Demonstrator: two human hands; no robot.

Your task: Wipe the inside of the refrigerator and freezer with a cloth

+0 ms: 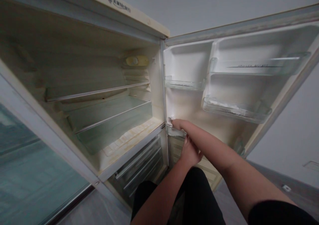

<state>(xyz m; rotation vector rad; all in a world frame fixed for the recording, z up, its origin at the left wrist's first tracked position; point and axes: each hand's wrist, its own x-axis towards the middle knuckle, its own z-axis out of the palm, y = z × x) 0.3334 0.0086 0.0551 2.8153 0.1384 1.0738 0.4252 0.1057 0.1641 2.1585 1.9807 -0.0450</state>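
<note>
My right hand reaches to the hinge side of the open fridge door, its fingers closed on a crumpled white cloth. The cloth presses against the door's inner liner just above the low door bin. It could also be paper; its weave is too small to make out. Below my right forearm, my left hand is at the lower edge of that door. Its fingers are curled, partly hidden, and I cannot tell what they grip.
The fridge compartment stands open on the left, with glass shelves and a yellowed lamp cover. Clear bins project from the door. Below are freezer drawers and a ridged lower door panel. A small white object lies on the right.
</note>
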